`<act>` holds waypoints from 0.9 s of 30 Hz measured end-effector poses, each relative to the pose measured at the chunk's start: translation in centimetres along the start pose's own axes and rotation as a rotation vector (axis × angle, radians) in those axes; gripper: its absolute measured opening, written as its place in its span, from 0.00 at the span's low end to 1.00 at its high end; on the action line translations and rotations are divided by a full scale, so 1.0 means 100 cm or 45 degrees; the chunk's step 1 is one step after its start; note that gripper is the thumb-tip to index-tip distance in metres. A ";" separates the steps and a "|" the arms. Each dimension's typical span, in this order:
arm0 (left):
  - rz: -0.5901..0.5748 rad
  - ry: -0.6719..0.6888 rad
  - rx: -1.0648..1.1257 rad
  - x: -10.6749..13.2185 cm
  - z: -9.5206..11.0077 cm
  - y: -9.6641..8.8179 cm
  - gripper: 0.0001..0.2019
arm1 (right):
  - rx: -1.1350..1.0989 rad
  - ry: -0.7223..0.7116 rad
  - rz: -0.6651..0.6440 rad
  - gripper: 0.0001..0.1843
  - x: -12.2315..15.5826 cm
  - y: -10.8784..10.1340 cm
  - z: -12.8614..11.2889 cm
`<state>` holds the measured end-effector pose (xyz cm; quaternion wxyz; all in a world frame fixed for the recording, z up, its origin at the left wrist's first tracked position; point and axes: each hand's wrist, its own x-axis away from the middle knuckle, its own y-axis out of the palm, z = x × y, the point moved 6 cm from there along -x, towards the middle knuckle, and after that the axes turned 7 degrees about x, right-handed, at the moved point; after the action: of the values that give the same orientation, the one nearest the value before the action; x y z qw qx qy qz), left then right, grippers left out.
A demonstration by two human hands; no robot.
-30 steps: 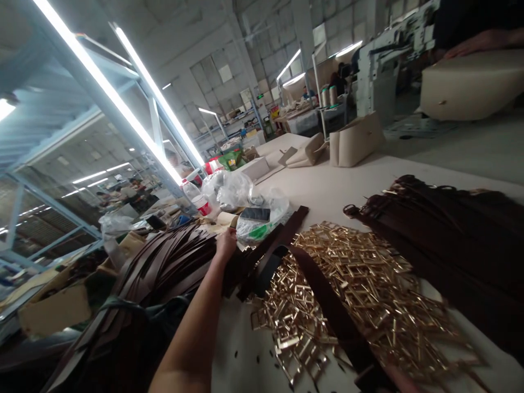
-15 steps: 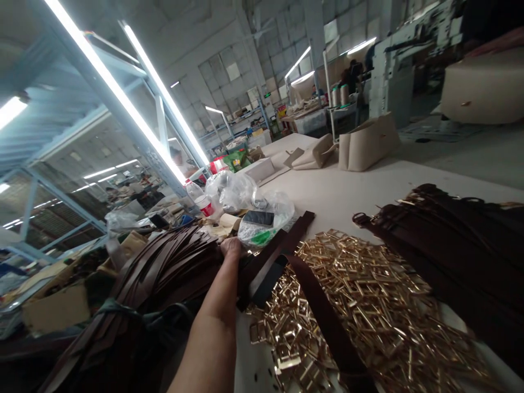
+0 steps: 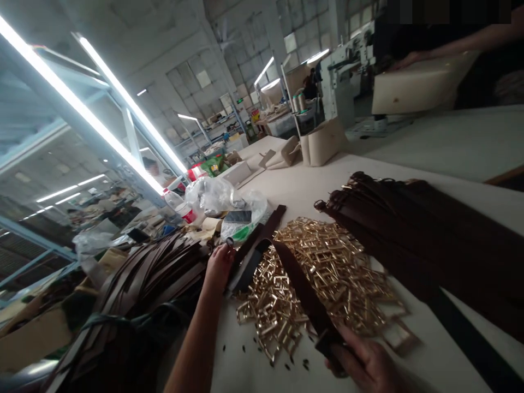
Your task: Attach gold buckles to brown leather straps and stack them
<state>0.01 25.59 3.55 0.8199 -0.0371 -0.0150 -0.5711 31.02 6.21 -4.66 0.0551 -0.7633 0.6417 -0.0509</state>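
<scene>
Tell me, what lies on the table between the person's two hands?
In the head view, a heap of gold metal buckles lies between left hand and right hand, crossed by the dark brown leather strap the right hand grips.

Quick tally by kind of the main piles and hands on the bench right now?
Brown strap heaps: 2, the left heap and the right heap
Gold buckle pile: 1
Loose strap across the buckles: 1
Own hands: 2, left hand and right hand, the right gripping that strap
Total: 6
</scene>
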 end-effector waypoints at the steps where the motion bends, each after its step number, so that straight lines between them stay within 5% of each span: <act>1: -0.037 -0.019 0.113 0.025 -0.008 0.002 0.12 | 0.005 -0.011 -0.018 0.21 -0.001 -0.001 -0.006; 7: -0.181 -0.280 0.673 0.171 -0.063 0.018 0.15 | -0.188 0.053 -0.061 0.18 0.005 0.003 -0.028; 11: -0.220 -0.372 0.751 0.229 -0.077 0.028 0.15 | -0.241 0.060 -0.165 0.16 0.018 0.019 -0.034; 21: -0.392 -0.068 0.421 0.268 -0.059 0.035 0.11 | -0.236 0.042 -0.125 0.17 0.036 0.029 -0.035; 27: -0.451 -0.031 0.341 0.271 -0.057 0.040 0.12 | 0.184 -0.041 -0.067 0.13 0.043 0.021 -0.038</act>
<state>13.13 1.15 -0.47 0.7042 0.0686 -0.1067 -0.6985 29.19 1.55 -1.20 0.1190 -0.7745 0.6152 -0.0862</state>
